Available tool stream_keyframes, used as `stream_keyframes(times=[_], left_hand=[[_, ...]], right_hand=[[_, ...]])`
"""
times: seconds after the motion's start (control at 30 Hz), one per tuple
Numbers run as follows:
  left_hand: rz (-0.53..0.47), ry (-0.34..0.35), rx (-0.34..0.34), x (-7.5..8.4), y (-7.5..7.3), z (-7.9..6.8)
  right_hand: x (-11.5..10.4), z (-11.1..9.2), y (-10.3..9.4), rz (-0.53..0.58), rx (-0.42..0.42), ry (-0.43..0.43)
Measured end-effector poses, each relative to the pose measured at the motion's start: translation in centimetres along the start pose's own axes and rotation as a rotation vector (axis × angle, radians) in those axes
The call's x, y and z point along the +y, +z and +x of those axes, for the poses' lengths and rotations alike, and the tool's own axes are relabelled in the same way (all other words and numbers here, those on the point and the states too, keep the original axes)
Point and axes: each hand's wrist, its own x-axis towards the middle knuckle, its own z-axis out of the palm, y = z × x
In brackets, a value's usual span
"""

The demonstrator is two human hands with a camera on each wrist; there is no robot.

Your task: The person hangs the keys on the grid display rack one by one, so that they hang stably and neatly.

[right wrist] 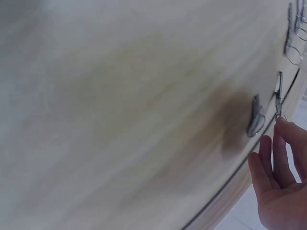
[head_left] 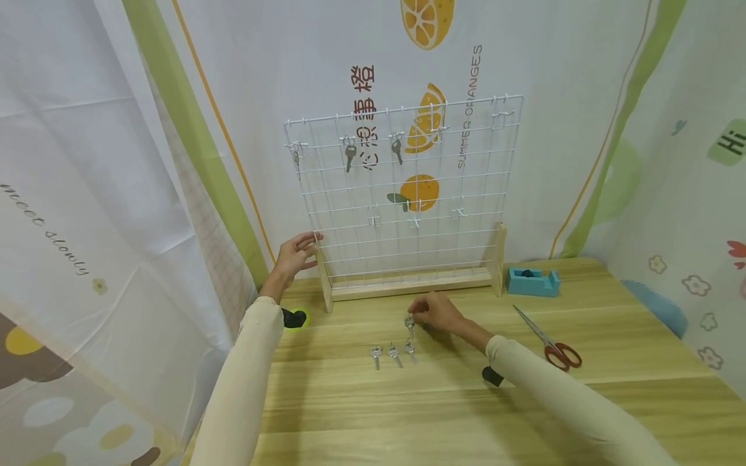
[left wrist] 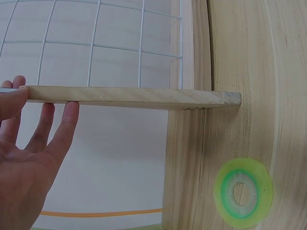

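A white wire grid rack (head_left: pixel 408 243) stands upright in a wooden base. My left hand (head_left: pixel 294 255) holds the upper end of its left wooden post (left wrist: pixel 134 95), thumb on one side and fingers on the other. Over the tabletop, my right hand (head_left: pixel 437 312) pinches a silver key (right wrist: pixel 279 93) by its ring between thumb and fingertips. Three more keys lie in a row just in front of it, the middle one (head_left: pixel 395 353) slightly tilted. Near the top of the grid hang three keys, one of them (head_left: pixel 350 155) on the second hook from the left.
More white hooks (head_left: pixel 414 222) sit lower on the grid and at its upper right. Red-handled scissors (head_left: pixel 562 355) and a blue tape dispenser (head_left: pixel 533 285) are on the right of the wooden table (head_left: pixel 373 414). A green-yellow tape roll (left wrist: pixel 266 191) lies beside the left post. Printed curtains surround the table.
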Motion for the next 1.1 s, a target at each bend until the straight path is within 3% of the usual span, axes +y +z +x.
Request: stream_keyframes(times=[0.37, 0.63, 0.83, 1.1], left_hand=[[-0.002, 0.004, 0.004, 0.0, 0.2, -0.1], [0.034, 0.030, 0.003, -0.3, 0.2, 0.0], [0.025, 0.021, 0.000, 0.0, 0.2, -0.2], [0.010, 0.021, 0.023, -2.0, -0.3, 1.2]], right_hand=[[-0.5, 0.6, -2.0, -0.011, 0.028, -0.067], [-1.5, 1.0, -4.4, -0.045, 0.055, -0.124], [-2.1, 1.3, -6.3, -0.071, 0.066, -0.100], [-3.5, 1.2, -8.5, -0.067, 0.090, -0.120]])
